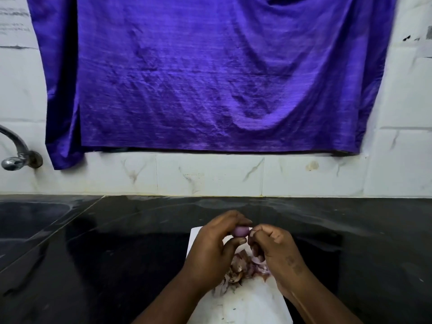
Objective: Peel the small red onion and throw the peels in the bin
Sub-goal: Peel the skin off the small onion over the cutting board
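1. The black counter carried a white sheet, peels heaped upon it.
2. The left hand gripped the small red onion above the sheet, long axis running left to right.
3. The right hand pinched at the onion's right end, apparently on skin; it was judged the peeling hand.
4. No bin was in view.

Nothing here is actually readable. There's a paper sheet stuck on the wall tiles at the top left with a few lines of print, but it's way too blurred to make out a single word. The right hand has a dark mark on its back, maybe characters, can't tell what they say.
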Motion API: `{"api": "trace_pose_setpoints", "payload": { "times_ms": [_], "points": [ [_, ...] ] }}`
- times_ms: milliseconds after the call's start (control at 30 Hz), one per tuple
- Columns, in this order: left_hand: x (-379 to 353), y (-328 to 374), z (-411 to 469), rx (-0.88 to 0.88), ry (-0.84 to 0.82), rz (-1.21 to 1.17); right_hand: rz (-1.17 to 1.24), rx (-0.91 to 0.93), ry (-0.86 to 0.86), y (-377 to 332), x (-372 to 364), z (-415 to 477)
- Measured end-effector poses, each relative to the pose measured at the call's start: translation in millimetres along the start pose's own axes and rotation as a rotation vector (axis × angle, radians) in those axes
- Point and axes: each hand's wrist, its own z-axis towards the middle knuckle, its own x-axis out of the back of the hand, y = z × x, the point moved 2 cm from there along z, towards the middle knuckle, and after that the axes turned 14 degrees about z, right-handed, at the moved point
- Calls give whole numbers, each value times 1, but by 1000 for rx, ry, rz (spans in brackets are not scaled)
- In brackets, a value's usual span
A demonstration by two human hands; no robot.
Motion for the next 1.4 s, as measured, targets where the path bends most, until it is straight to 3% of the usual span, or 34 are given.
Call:
{"api": "trace_pose_setpoints", "payload": {
  "times_ms": [200, 433, 633, 733, 867, 967, 1133, 1300, 1400],
  "points": [
    [-6, -6, -2, 166, 38, -80, -493, 357, -53, -3, 11, 2],
    [-3, -5, -2, 227, 12, -99, -512, 460, -68, -4, 9, -2],
    [-6, -6, -3, 213, 27, -25, -520, 481, -45, -5, 7, -3],
    [5, -37, 2, 354, 100, 94, -508, 507, -186, -3, -7, -14],
    [0, -46, -2, 450, 69, -225, -458, 487, -162, 5, -4, -9],
    [-9, -36, 1, 557, 102, -538, -621, 507, -208, 16, 1, -5],
    [0, -32, 2, 639, 87, -636, -641, 499, -213, 18, 9, 0],
    [1, -30, 2, 636, 56, -555, -636, 346, -172, 15, 4, -5],
    [1, -24, 1, 588, 32, -571, -427, 255, -99, 8, 0, -6]
  ]
}}
